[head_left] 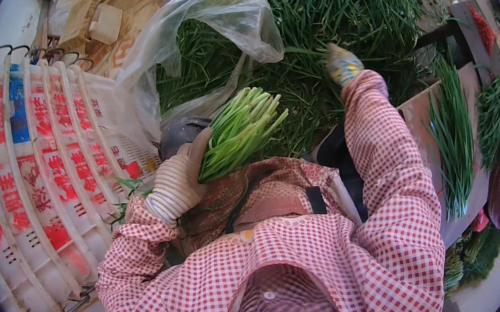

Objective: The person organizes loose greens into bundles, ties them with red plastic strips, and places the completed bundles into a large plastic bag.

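Pale-green bunch of stalks (242,133) was held in the L hand (184,172), just ahead of the torso, w/ fingers in a striped glove closed round its lower-left part. Its long axis was slanted: light cut ends were pointed outward & to the R, i.e. away from the body; leafy ends were mostly hidden by glove & wrist, so their full run couldn't be told.

R hand (343,65), in a patterned glove, was placed farther out on a stretched arm, at the near edge of the big heap of long green leaves (343,1). Its fingers were seen close together, pointed outward & slightly L; whether anything was pinched, or the heap touched, couldn't be told.

Key relation: heap was spread beyond the R hand, outward & R of the bunch. R hand was thus much nearer the heap, w/ the bunch held by the L only. Hands were set well apart, loose leaves (304,108) lying btwn; cut ends were aimed roughly into that gap. Clear plastic bag (211,6), w/ greens inside, was located just beyond the bunch; white crates (77,232) were stood to the L.
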`<state>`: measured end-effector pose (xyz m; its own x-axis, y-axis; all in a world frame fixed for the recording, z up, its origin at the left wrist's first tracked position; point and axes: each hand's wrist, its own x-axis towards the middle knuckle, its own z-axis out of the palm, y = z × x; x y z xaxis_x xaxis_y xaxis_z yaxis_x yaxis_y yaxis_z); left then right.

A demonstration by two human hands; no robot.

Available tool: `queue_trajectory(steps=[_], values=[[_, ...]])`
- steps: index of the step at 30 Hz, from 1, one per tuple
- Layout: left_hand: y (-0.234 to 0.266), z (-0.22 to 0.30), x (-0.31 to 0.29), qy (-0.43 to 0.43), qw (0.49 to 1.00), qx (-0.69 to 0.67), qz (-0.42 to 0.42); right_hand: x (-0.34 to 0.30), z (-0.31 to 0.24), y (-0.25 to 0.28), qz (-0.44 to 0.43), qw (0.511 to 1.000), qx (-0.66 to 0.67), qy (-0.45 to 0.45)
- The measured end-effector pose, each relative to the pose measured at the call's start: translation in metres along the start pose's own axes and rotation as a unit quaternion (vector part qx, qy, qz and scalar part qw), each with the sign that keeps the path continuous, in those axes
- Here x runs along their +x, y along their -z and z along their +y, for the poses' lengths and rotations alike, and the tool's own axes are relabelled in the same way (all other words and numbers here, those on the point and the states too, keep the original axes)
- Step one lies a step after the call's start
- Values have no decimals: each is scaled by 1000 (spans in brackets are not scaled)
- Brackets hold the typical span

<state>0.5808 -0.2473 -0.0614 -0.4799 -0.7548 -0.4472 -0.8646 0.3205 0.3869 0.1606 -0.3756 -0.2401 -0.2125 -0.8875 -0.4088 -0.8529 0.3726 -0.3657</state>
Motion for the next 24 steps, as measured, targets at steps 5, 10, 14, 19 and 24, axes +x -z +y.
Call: queue_trajectory(steps=[5, 10, 14, 19, 24], values=[[3, 8, 1, 15, 999, -10, -30, -56, -66, 42, -185, 968, 74, 151], [4, 3, 7, -40, 998, -36, -17, -92, -140, 50, -373, 831, 177, 373], [4, -11, 11, -96, 968, -234, 4, -93, -148, 51, -359, 851, 263, 279], [-5, -53, 7, -72, 925, -372, -15, -66, -127, 64, -57, 970, 39, 235], [18, -79, -12, 37, 808, -583, -76, -73, -53, 57, 75, 959, -226, 154]])
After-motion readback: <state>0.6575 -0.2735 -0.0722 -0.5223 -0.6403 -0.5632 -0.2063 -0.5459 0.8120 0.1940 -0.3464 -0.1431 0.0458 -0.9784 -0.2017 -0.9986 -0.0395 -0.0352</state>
